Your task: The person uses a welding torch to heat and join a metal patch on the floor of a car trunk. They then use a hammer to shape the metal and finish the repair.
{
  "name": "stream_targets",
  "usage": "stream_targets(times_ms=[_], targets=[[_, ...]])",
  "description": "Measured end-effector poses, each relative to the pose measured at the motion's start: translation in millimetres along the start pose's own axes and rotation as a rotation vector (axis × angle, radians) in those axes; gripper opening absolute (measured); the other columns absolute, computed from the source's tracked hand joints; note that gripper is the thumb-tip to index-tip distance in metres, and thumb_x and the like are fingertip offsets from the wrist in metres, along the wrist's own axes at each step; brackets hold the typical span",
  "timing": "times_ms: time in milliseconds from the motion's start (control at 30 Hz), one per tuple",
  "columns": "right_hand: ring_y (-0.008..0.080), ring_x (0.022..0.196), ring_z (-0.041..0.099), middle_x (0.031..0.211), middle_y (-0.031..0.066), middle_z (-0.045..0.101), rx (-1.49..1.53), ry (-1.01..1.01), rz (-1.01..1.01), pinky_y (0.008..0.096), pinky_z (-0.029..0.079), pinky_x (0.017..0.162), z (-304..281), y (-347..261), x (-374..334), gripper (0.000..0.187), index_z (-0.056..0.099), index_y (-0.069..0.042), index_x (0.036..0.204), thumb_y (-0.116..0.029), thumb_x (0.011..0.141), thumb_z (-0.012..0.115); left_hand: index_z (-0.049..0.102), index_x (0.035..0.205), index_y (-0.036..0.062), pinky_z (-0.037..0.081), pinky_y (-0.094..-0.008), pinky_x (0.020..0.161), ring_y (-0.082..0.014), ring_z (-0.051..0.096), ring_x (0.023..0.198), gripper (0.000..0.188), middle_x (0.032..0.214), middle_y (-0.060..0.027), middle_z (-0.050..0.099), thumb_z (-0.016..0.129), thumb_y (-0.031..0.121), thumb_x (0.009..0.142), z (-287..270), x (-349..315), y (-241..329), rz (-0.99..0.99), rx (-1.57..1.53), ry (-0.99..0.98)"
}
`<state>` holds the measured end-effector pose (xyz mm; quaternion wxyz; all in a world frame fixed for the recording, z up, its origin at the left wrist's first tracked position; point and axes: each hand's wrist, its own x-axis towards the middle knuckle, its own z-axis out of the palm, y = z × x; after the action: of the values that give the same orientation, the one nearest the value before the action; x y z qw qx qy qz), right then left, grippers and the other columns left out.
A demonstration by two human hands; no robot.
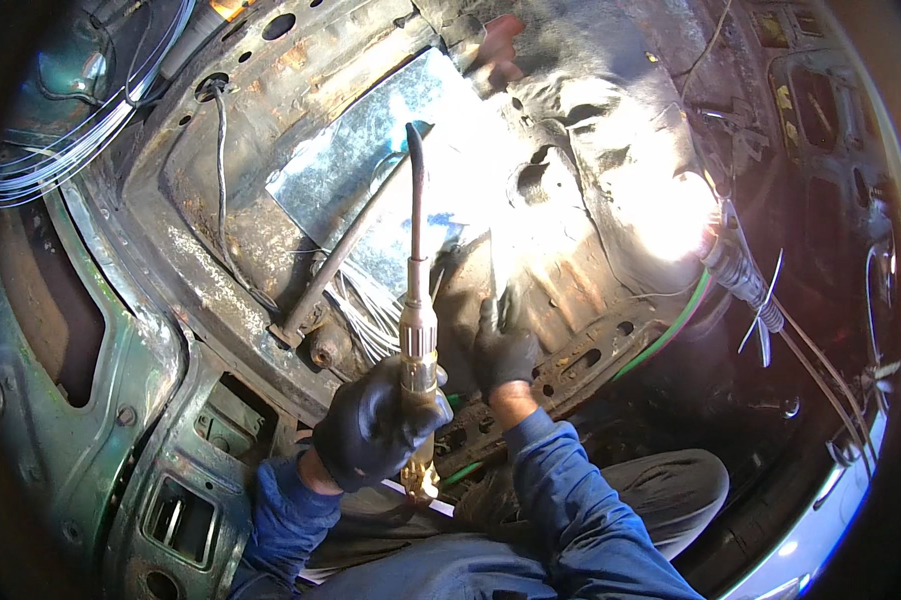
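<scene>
My left hand, in a black glove, is closed around the brass handle of a gas torch. The torch stands nearly upright in view, its thin tube rising to a bent dark tip over a shiny metal sheet. No flame can be made out at the tip. My right hand, also gloved in black, rests low on the rusty floor pan. Its fingers close around a thin pale strip that runs into the glare; its kind is unclear. A hammer-like tool with a long handle leans across the sheet's edge.
A glaring work lamp hangs at right on cables with pale ties. Loose pale wire lies by the hammer-like tool. More wire loops at upper left. A green hose runs along the pan. Green body metal borders the left.
</scene>
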<state>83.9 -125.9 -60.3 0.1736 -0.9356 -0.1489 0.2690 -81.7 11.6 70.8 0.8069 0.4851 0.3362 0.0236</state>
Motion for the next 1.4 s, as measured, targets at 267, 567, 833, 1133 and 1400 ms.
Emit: stream_targets(times_ms=[267, 567, 833, 1133, 1400], targets=[[0.0502, 0.116, 0.066, 0.128, 0.0298, 0.066, -0.212, -0.265, -0.039, 0.0558, 0.054, 0.098, -35, 29, -35, 0.057, 0.054, -0.003, 0.15, -0.036, 0.104, 0.063, 0.059, 0.132, -0.0034, 0.06, -0.0373, 0.097, -0.0181, 0.073, 0.104, 0.041, 0.11, -0.0117, 0.075, 0.077, 0.019, 0.102, 1, 6, -12, -0.062, -0.111, 0.0], [0.0192, 0.077, 0.067, 0.103, 0.01, 0.069, 1.05, -0.876, 0.172, 0.0324, 0.055, 0.072, -125, 4, -108, 0.085, 0.049, -0.001, 0.155, -0.07, 0.11, 0.033, 0.061, 0.125, 0.0008, 0.058, -0.0329, 0.09, -0.014, 0.071, 0.098, 0.047, 0.104, -0.007, 0.074, 0.086, 0.027, 0.096, 40, 35, 9, -0.047, -0.007, 0.077], [0.0092, 0.062, 0.06, 0.091, 0.0057, 0.068, 1.024, -0.805, 0.044, 0.0266, 0.048, 0.058, -177, -12, -113, 0.086, 0.042, -0.001, 0.162, -0.069, 0.109, 0.042, 0.061, 0.125, -0.0011, 0.055, -0.0313, 0.083, -0.0135, 0.064, 0.093, 0.05, 0.103, -0.0053, 0.068, 0.085, 0.032, 0.096, 68, 61, 32, 0.009, 0.085, 0.214], [0.0091, 0.062, 0.059, 0.071, 0.0026, 0.063, 1.004, -0.743, 0.091, 0.0298, 0.051, 0.062, -191, -13, -115, 0.073, 0.04, -0.004, 0.165, -0.042, 0.107, 0.062, 0.051, 0.143, 0.0041, 0.053, -0.0472, 0.098, -0.037, 0.069, 0.11, 0.065, 0.119, -0.0261, 0.069, 0.084, 0.021, 0.09, -131, 115, -117, -0.058, 0.882, 0.683], [0.0149, 0.099, 0.072, 0.113, 0.0164, 0.076, 0.957, -0.695, 0.119, 0.0334, 0.058, 0.09, -184, -3, -110, 0.077, 0.044, 0.004, 0.161, -0.032, 0.1, 0.074, 0.059, 0.138, -0.001, 0.051, -0.0525, 0.101, -0.0503, 0.064, 0.113, 0.049, 0.117, -0.0327, 0.066, 0.069, 0.012, 0.092, -115, 119, -116, -0.016, 1.276, 0.542]])
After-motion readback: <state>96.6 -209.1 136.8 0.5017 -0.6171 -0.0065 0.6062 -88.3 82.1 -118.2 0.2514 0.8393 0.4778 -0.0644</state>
